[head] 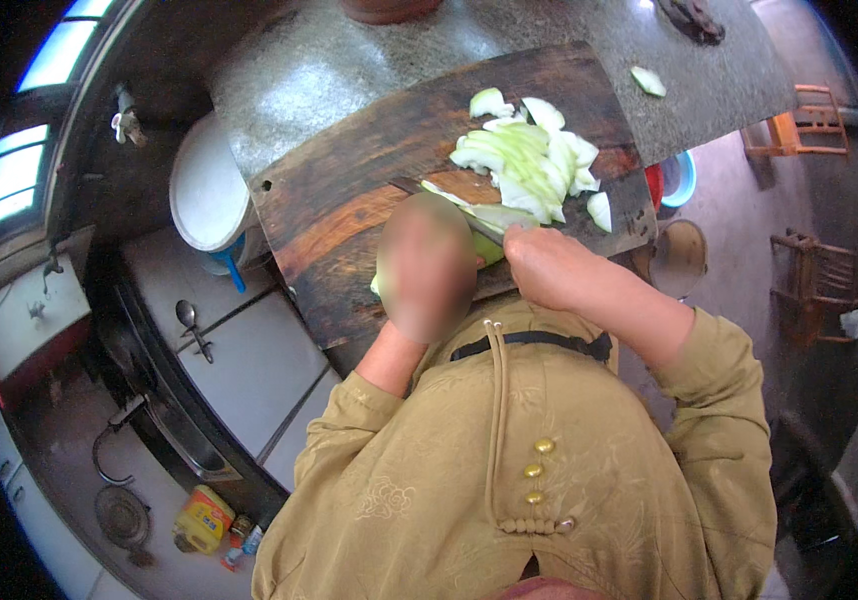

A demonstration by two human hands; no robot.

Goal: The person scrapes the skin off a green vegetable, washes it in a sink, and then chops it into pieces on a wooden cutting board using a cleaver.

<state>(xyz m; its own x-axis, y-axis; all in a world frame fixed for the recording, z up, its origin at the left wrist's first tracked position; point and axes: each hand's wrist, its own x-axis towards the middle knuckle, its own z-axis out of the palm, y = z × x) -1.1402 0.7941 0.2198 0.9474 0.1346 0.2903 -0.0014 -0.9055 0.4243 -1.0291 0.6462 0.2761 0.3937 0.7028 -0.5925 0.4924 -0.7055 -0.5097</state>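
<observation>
My right hand (549, 262) grips a kitchen knife (483, 229), its blade slanting up and left across the wooden cutting board (339, 172). Fresh slices lean along the blade's far side. Under my left hand (429, 270) is a piece of green gourd (489, 250), steadied close beside the knife. A blurred patch covers most of this hand, so its fingers are hard to make out. Just beyond the blade, pale green gourd slices (526, 161) lie in an overlapping pile. A few loose ones sit around it.
The board rests on a grey stone counter (436, 52), where a stray slice (648, 81) lies at the right. Left of the board are a white round lid (208, 184) and a tiled surface with a metal spoon (189, 319). Wooden chairs (811, 124) stand off right.
</observation>
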